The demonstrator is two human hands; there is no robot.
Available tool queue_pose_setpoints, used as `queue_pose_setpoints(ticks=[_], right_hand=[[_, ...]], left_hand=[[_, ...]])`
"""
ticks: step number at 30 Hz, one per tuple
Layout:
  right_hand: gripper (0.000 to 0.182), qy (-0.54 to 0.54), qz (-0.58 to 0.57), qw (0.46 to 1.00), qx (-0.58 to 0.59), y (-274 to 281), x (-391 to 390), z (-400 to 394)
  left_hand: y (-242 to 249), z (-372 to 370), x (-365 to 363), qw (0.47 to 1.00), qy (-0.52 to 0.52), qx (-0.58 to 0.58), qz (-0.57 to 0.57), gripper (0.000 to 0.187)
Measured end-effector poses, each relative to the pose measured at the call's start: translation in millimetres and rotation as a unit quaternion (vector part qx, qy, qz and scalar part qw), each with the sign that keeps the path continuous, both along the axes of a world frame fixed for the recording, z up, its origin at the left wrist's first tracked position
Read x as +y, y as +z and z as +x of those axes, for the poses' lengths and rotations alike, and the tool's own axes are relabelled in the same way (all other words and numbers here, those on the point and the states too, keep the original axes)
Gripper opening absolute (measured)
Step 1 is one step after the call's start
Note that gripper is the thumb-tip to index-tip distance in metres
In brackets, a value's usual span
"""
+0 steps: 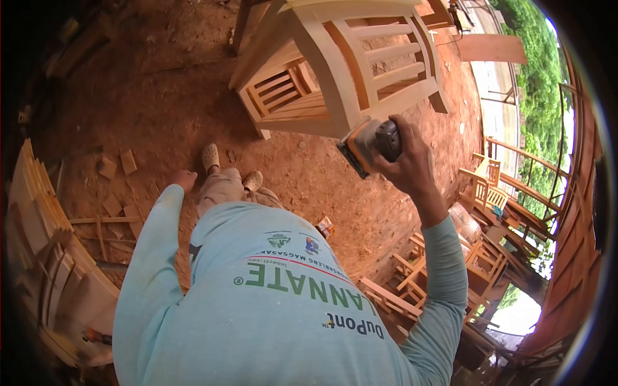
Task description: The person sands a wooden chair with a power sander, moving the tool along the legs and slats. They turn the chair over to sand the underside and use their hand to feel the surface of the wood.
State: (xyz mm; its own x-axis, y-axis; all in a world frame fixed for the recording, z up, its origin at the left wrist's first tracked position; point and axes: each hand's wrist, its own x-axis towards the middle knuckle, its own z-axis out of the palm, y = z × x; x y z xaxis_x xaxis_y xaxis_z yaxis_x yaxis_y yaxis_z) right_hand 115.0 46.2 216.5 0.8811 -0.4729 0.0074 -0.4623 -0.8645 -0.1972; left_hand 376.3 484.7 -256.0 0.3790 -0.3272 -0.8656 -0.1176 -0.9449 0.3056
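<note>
My right hand point(409, 157) is wrapped round the dark grip of an orange and black power sander point(365, 143). The sander overlaps the near corner of a pale wooden slatted chair point(335, 77), right at the end of its broad curved board. Slats show in the chair's back and, lower down, inside the frame. My left hand point(185, 179) hangs low beside my leg, away from the chair, its fingers loosely curled with nothing visible in them.
Stacked curved boards point(38, 238) stand at the left, with wood offcuts point(117, 165) on the reddish dirt floor point(161, 96). Unfinished chair frames point(418, 273) are piled at the right. A small slatted chair point(489, 183) stands farther back. My clogs point(211, 157) are below me.
</note>
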Motion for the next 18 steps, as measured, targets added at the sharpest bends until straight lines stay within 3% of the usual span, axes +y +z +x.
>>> queue_pose_setpoints(ticks=[3,6,9,12,15,18], right_hand=[[0.073,0.027,0.014,0.999,0.018,8,1,-9],[0.071,0.013,0.012,1.0,0.004,2,1,-2],[0.071,-0.009,-0.005,1.0,-0.027,-4,3,11],[0.072,-0.011,-0.003,1.0,-0.023,-3,3,6],[0.074,0.018,0.007,1.0,0.006,2,-2,-10],[0.074,0.01,0.021,1.0,0.012,3,1,-6]], left_hand=[[-17,2,1,0.998,0.06,0.026,-0.022,0.053],[-36,-2,7,0.995,0.078,-0.042,-0.05,0.045],[-35,-6,11,0.988,-0.04,-0.142,-0.048,0.044],[22,5,-11,0.999,-0.041,-0.021,0.02,0.052],[-16,0,2,0.997,0.054,-0.024,-0.047,0.05],[-18,3,3,0.998,0.043,-0.004,-0.043,0.055]])
